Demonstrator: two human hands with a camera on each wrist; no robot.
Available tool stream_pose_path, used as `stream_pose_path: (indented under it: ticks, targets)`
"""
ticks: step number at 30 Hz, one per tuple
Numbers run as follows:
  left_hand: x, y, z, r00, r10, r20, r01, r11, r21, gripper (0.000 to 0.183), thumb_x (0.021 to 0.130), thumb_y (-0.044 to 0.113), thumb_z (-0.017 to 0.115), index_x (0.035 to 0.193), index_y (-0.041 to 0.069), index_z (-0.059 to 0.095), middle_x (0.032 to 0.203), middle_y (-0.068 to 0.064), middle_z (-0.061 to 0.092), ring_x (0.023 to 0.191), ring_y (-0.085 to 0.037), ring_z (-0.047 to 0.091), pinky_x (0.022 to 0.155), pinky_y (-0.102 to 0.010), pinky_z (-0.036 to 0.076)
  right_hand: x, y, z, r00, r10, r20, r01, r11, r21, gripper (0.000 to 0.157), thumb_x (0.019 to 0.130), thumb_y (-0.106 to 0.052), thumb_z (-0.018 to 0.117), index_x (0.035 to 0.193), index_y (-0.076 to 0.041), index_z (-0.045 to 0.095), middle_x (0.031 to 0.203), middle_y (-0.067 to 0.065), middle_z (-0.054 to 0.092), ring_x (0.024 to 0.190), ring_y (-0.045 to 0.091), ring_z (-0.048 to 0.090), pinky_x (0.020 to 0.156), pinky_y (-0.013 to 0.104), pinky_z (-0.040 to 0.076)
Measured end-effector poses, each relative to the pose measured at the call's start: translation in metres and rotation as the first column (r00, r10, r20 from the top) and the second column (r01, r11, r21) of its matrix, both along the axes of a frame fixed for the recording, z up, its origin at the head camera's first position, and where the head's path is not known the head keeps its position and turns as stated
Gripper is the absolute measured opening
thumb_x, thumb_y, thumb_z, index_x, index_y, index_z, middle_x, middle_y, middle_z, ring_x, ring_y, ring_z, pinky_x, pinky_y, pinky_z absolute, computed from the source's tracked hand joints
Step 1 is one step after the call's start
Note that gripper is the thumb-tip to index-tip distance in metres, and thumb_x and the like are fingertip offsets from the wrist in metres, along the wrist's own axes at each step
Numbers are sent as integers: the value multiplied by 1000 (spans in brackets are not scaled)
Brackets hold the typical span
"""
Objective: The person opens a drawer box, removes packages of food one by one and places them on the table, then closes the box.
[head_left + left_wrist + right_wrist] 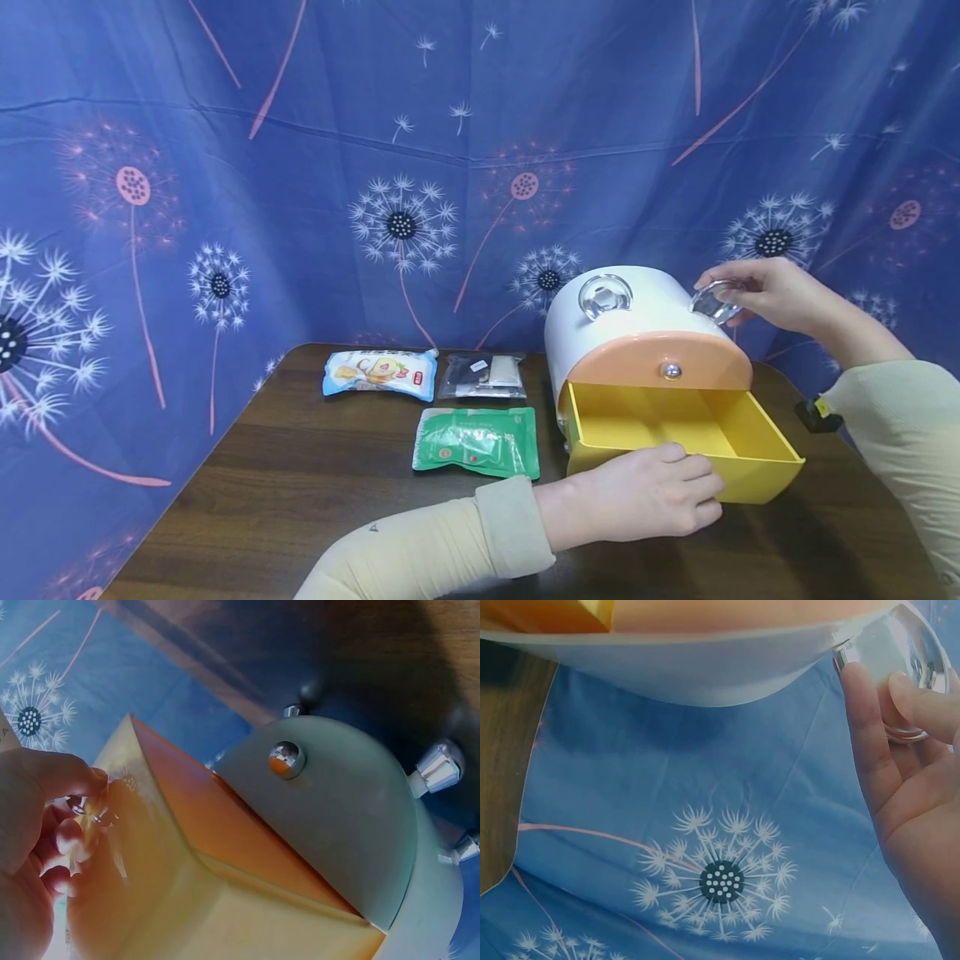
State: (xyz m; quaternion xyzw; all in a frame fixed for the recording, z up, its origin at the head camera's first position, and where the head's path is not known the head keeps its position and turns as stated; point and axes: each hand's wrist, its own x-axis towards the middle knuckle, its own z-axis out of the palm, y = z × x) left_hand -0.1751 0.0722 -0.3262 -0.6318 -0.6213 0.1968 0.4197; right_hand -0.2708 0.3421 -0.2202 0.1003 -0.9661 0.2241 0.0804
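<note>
A white rounded box (660,304) with an orange front panel (637,362) stands at the right of the table, its yellow drawer (757,479) pulled out. The drawer's inside shows bare yellow walls. At the drawer front, my left hand (645,492) pinches a shiny silver knob (77,804) between thumb and fingers. My right hand (772,292) holds a round silver dish-shaped ornament (922,645) on the box's upper right side, thumb on its face. A matching silver ornament (604,297) sits on the top left. Another silver knob (671,372) is on the orange panel.
Left of the box lie a blue-and-white snack packet (380,373), a clear bag (480,377) with dark and white contents, and a green packet (476,442). A blue dandelion-print curtain (465,167) hangs behind the brown wooden table (315,492).
</note>
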Motion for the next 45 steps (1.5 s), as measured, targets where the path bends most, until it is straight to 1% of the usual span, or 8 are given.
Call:
stream_pose_path:
  ticks: [13,18,20,25,27,32,37,45]
  targets:
    - [2,-1,1,1000,18,7,-18,1000,-14,42,100,11,25,107,30,62,111,14,57,103,-6,51,78,-18,37,2,1,5,999,43,30,-43,999,-2,32,93,2,50,123,-9,56,127,22,52,73,16,66,63,30,56]
    - [2,-2,2,1000,22,19,-22,1000,-17,42,101,11,26,108,30,62,111,14,57,104,-6,50,78,-18,37,3,0,9,998,42,48,-43,999,27,31,95,-1,49,124,-10,56,128,22,51,71,18,66,66,34,56]
    - [1,0,0,999,23,25,-22,1000,-18,41,101,11,26,108,30,62,112,14,57,104,-6,50,78,-18,36,3,0,10,998,40,51,-42,998,39,32,94,-1,50,124,-10,56,127,22,52,71,19,65,67,35,56]
    - [-10,10,-19,998,34,48,-33,999,-23,37,101,14,29,111,30,61,115,13,56,108,-9,49,81,-20,36,3,-1,11,998,40,50,-43,998,51,34,93,2,49,124,-10,56,126,22,53,72,22,65,65,31,55]
    - [-13,13,-24,998,41,55,-40,999,-21,36,101,15,30,112,30,60,116,13,56,109,-9,49,82,-21,37,3,-1,10,998,40,46,-42,998,52,36,92,4,48,124,-11,56,124,22,54,74,22,65,64,30,55]
    - [-16,14,-23,997,52,64,-51,999,-18,34,101,16,32,113,30,60,118,13,55,111,-9,48,83,-21,36,3,0,8,999,47,20,-48,997,52,40,91,8,46,124,-11,56,121,23,56,73,18,66,65,32,56]
    - [-19,14,-24,997,45,69,-44,999,-3,35,101,16,31,113,30,61,118,13,56,112,-10,48,85,-21,36,3,0,6,998,55,-7,-54,997,59,37,92,6,48,123,-11,57,122,22,56,68,14,66,63,30,55]
    - [-22,17,-24,995,51,87,-51,999,1,34,101,16,32,115,29,61,119,12,57,111,-10,48,86,-21,37,4,0,6,999,40,-6,-40,997,65,34,94,1,51,125,-10,57,124,25,55,70,21,67,66,36,56]
